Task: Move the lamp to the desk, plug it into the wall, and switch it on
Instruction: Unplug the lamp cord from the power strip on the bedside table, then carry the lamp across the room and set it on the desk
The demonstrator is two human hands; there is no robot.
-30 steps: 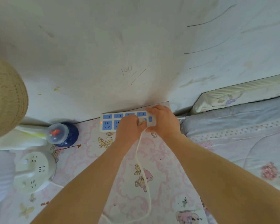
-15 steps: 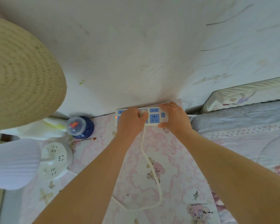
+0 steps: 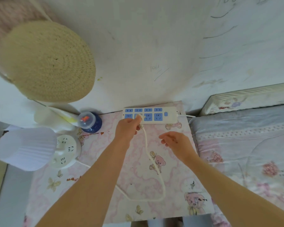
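Your right hand [image 3: 175,143] has let go of the power strip [image 3: 150,115]. 0.5 s ago it pressed on the strip's right end; now it hangs open over the table [image 3: 95,161], well clear of the strip and to the right of your left grip. With that hand gone, the strip's right half and its switch show in full. Your left hand [image 3: 127,128] has slid back a little, so its grip now sits on the white plug [image 3: 140,117] at the strip's lower row. The cord [image 3: 154,163] below the grip has swung into a wider loop.
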